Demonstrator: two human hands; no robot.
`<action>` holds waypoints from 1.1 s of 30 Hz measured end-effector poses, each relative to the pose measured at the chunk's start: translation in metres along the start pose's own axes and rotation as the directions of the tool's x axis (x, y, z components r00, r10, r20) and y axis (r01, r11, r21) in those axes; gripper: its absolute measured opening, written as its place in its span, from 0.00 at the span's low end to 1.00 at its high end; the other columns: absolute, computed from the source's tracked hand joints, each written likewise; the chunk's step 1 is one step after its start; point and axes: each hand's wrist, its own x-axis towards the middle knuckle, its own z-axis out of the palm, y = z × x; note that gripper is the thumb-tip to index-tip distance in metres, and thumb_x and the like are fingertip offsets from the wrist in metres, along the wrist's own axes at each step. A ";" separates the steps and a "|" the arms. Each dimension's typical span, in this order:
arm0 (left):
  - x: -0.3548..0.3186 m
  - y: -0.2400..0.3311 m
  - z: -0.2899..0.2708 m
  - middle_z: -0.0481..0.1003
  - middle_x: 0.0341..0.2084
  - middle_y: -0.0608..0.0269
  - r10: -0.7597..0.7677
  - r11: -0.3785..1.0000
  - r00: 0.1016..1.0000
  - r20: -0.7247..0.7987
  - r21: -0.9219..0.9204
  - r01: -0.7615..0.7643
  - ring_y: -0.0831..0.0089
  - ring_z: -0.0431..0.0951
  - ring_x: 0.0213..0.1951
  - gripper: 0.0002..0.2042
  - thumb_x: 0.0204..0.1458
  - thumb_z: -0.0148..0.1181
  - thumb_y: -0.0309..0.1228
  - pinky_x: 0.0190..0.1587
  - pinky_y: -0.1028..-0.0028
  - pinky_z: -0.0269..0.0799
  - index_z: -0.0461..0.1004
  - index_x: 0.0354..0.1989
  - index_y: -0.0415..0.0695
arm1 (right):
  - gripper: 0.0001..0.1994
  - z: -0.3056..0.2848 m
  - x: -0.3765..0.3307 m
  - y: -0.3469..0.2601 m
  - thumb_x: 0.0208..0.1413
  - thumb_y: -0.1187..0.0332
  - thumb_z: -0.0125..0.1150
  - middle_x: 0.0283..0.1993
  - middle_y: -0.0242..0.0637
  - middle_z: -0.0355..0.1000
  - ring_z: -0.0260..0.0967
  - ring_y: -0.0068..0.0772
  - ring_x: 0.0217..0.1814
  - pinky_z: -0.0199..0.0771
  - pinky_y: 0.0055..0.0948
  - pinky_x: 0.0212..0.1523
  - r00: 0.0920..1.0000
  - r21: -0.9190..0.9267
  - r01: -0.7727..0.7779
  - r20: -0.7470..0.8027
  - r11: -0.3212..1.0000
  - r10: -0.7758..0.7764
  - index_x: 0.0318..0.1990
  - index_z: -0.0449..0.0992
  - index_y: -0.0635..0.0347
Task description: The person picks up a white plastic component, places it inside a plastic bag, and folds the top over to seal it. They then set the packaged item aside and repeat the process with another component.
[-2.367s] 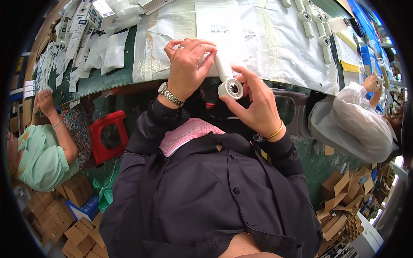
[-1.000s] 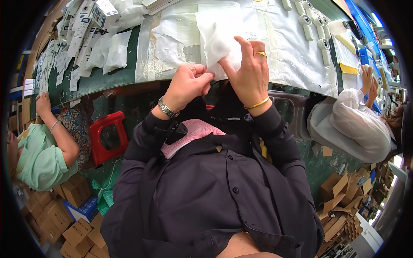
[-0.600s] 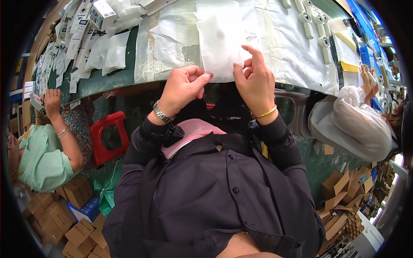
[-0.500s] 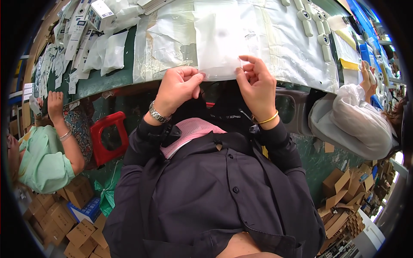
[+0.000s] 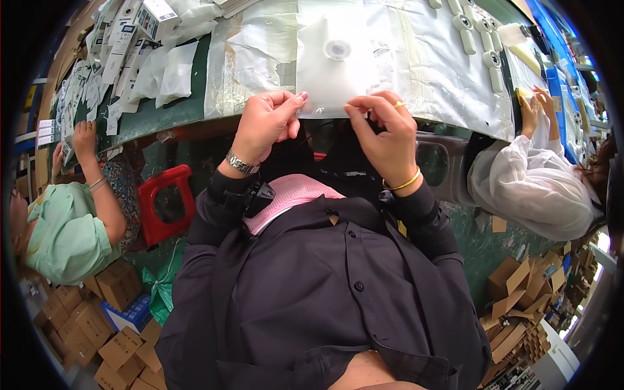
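Observation:
A frosted plastic bag [image 5: 320, 75] lies flat at the table's near edge. Through it shows a white device [image 5: 337, 50] with a round, ringed end. At the bag's near left corner, my left hand [image 5: 265, 123] is closed, thumb and index finger pinched on its edge. My right hand [image 5: 390, 133] pinches with thumb and forefinger at the near edge, towards the right corner; its other fingers are curled. The exact grip of the fingertips is partly hidden.
White devices [image 5: 491, 68] with round ends lie in rows at the right. Small printed boxes [image 5: 156, 18] and filled white bags [image 5: 174, 75] pile up at the left. People sit on both sides, beside a red stool [image 5: 166, 205]. Cardboard boxes [image 5: 120, 289] stand on the floor.
My right hand has moved slightly left and nearer along the bag's edge. The device's round end now shows clearly through the bag. My left hand has barely moved.

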 end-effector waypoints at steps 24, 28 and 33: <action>0.003 -0.010 -0.001 0.73 0.15 0.73 0.067 0.997 0.998 0.003 -0.027 -0.067 0.89 0.64 0.15 0.15 0.71 0.61 0.37 0.19 0.83 0.52 0.85 0.36 0.40 | 0.09 0.047 0.025 -0.009 0.62 0.67 0.69 0.40 0.39 0.74 0.73 0.46 0.46 0.73 0.41 0.51 0.879 -0.242 0.436 0.322 0.867 -0.352 0.41 0.76 0.61; 0.007 -0.013 0.000 0.73 0.15 0.74 0.096 0.995 0.995 -0.016 -0.010 -0.096 0.89 0.64 0.16 0.14 0.71 0.63 0.37 0.20 0.83 0.52 0.84 0.35 0.40 | 0.08 0.038 0.026 -0.004 0.62 0.69 0.67 0.42 0.41 0.74 0.72 0.48 0.48 0.72 0.41 0.53 0.860 -0.154 0.453 0.335 0.878 -0.385 0.41 0.74 0.62; 0.002 -0.004 -0.002 0.72 0.15 0.75 0.026 1.000 1.000 0.001 -0.006 -0.026 0.90 0.63 0.15 0.13 0.70 0.64 0.37 0.20 0.83 0.51 0.83 0.35 0.41 | 0.05 0.015 0.016 -0.009 0.70 0.72 0.62 0.41 0.39 0.76 0.74 0.39 0.45 0.73 0.37 0.50 0.947 0.258 0.228 0.166 0.939 -0.275 0.44 0.72 0.63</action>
